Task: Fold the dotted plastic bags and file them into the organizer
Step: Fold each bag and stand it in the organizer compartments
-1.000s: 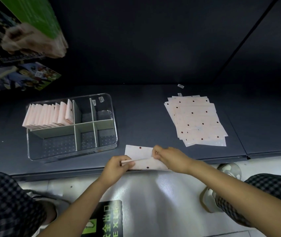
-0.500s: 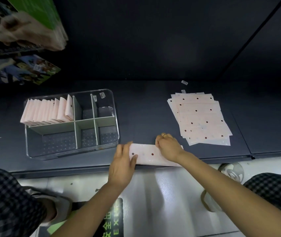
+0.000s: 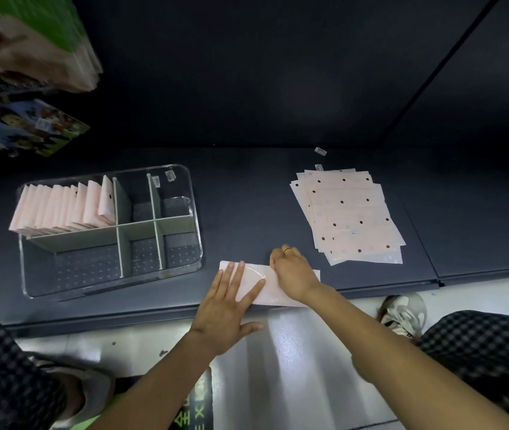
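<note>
A pink dotted bag [image 3: 254, 276], folded into a long strip, lies at the front edge of the dark shelf [image 3: 247, 206]. My left hand [image 3: 230, 302] lies flat on its left half with straight, spread fingers. My right hand [image 3: 293, 273] presses down on its right half, fingers bent at the strip's far edge. A stack of flat dotted bags [image 3: 347, 215] lies to the right. The clear organizer [image 3: 186, 193] stands to the left, with a row of folded bags [image 3: 64, 206] upright in its back left compartment.
The organizer's other compartments hold nothing. Two small labels [image 3: 320, 151] lie behind the stack. Coloured packs [image 3: 29, 131] hang at the upper left. My knees in checked trousers and a shoe [image 3: 402, 315] are below the shelf edge, above a white floor.
The bag went from being folded over between pinching fingers to lying as a flat strip. My left hand has slid onto it and flattened out, and my right hand presses on it.
</note>
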A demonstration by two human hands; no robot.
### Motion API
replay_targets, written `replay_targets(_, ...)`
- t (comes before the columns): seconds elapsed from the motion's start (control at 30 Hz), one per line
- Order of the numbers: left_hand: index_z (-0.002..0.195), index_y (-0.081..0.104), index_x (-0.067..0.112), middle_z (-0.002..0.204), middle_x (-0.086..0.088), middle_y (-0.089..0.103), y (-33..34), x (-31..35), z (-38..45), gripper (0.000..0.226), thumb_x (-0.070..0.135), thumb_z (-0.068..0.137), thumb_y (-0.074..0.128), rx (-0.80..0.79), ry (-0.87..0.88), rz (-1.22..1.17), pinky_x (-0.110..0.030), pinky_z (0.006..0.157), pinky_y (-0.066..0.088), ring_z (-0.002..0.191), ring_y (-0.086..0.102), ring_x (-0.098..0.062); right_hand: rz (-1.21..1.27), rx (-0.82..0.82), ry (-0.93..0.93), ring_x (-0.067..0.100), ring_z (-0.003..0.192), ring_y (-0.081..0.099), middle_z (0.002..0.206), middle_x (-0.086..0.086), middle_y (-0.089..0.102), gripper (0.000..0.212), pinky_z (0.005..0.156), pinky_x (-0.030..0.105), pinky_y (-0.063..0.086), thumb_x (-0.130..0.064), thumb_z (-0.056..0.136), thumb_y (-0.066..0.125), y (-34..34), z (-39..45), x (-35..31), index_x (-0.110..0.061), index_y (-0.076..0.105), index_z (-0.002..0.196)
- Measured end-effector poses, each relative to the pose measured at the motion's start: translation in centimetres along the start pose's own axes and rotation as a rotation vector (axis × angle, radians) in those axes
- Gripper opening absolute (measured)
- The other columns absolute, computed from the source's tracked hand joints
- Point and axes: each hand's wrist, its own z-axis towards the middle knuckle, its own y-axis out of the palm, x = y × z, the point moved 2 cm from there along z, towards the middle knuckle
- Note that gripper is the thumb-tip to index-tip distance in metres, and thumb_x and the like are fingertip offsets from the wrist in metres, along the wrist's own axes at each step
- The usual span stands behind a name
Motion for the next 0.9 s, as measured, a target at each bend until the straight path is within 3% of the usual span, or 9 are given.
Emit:
replay_targets(0.1, 0.144, -0.018, 0.038, 0.153, -0.021, -0.017, 0.1, -0.1, 0.3, 0.082, 0.077, 0.083, 0.020, 0.009, 0.018, 0.020, -0.051, 0.113, -0.012, 0.142, -0.014, -0.040, -0.036, 0.236, 0.074, 0.029, 0.106, 0.050, 0.113, 0.010, 0.053, 0.026, 0.090, 0.035, 0.038, 0.000, 0.087, 0.047, -0.1, -1.1, -0.7, -0.008, 0.052, 0.111)
replay_targets(0.17, 0.147, -0.011, 0.035, 0.153, -0.022, -0.013, 0.1, -0.1, 0.5, 0.086, 0.077, 0.083, 0.028, 0.004, 0.012, 0.018, -0.052, 0.113, -0.010, 0.142, -0.011, -0.041, 0.080, 0.400, 0.039, 0.035, 0.113, 0.053, 0.119, 0.013, 0.058, 0.025, 0.101, 0.038, 0.037, -0.007, 0.091, 0.051, 0.8, -2.6, -1.9, -0.005, 0.056, 0.115)
replay_targets(0.27, 0.150, 0.009, 0.030, 0.155, -0.021, -0.007, -0.2, 0.1, 0.5, 0.085, 0.075, 0.082, 0.034, 0.005, 0.018, -0.041, -0.051, 0.116, -0.006, 0.142, -0.010, -0.040, 0.227, 0.200, -0.066, 0.018, 0.147, 0.007, 0.157, 0.000, 0.014, 0.054, 0.119, 0.028, -0.005, -0.032, 0.100, 0.031, 3.7, -4.8, -3.9, -0.011, 0.021, 0.148)
replay_targets(0.33, 0.148, -0.002, 0.034, 0.155, -0.019, -0.011, -0.1, -0.1, 0.4, 0.085, 0.074, 0.082, 0.035, 0.016, 0.030, -0.071, -0.046, 0.117, -0.010, 0.141, -0.015, -0.039, 0.160, 0.136, -0.049, 0.011, 0.143, -0.019, 0.153, -0.009, -0.015, 0.064, 0.114, 0.026, -0.019, -0.050, 0.097, 0.015, 5.3, -5.7, -3.6, -0.017, -0.004, 0.149)
replay_targets(0.4, 0.146, -0.008, 0.035, 0.154, -0.020, -0.014, -0.2, -0.3, 0.3, 0.088, 0.074, 0.082, 0.037, 0.013, 0.043, -0.051, -0.049, 0.117, -0.009, 0.140, -0.016, -0.041, 0.066, 0.127, -0.008, 0.014, 0.141, -0.024, 0.150, -0.008, -0.024, 0.071, 0.113, 0.031, -0.023, -0.060, 0.089, -0.001, 6.0, -6.5, -2.3, -0.019, -0.017, 0.144)
replay_targets(0.57, 0.136, -0.034, 0.040, 0.146, -0.014, -0.038, -0.2, -2.0, -0.5, 0.089, 0.076, 0.083, 0.027, -0.082, 0.065, -0.032, -0.042, 0.114, -0.018, 0.136, -0.035, -0.031, -0.006, 0.167, 0.039, 0.023, 0.144, -0.007, 0.155, 0.000, -0.009, 0.076, 0.114, 0.035, -0.012, -0.059, 0.092, 0.018, 5.8, -8.5, 2.3, -0.010, -0.002, 0.148)
replay_targets(0.7, 0.136, -0.034, 0.037, 0.149, -0.014, -0.035, -0.4, -2.8, -1.1, 0.089, 0.077, 0.083, 0.026, -0.125, 0.057, -0.024, -0.042, 0.110, -0.023, 0.133, -0.038, -0.031, -0.119, 0.161, -0.056, 0.022, 0.142, 0.025, 0.155, 0.005, 0.017, 0.075, 0.116, 0.036, 0.002, -0.011, 0.081, 0.066, 4.3, -9.3, 4.6, -0.008, 0.028, 0.146)
replay_targets(0.8, 0.148, -0.015, 0.034, 0.152, -0.018, -0.027, -0.9, -2.3, -0.7, 0.087, 0.077, 0.082, 0.022, -0.141, 0.013, -0.021, -0.045, 0.110, -0.022, 0.136, -0.033, -0.032, -0.117, 0.175, -0.150, 0.024, 0.134, 0.041, 0.148, 0.009, 0.039, 0.069, 0.117, 0.039, 0.014, 0.014, 0.070, 0.058, 2.6, -9.0, 5.7, -0.009, 0.049, 0.134)
replay_targets(0.9, 0.146, 0.020, 0.026, 0.156, -0.022, -0.004, -2.4, -0.8, 0.5, 0.082, 0.077, 0.082, 0.021, -0.159, -0.122, -0.049, -0.050, 0.114, -0.014, 0.145, -0.009, -0.035, -0.095, 0.143, -0.194, 0.025, 0.107, 0.060, 0.118, 0.005, 0.064, 0.020, 0.114, 0.034, 0.031, -0.009, 0.091, 0.053, -0.2, -8.4, 5.8, -0.009, 0.059, 0.110)
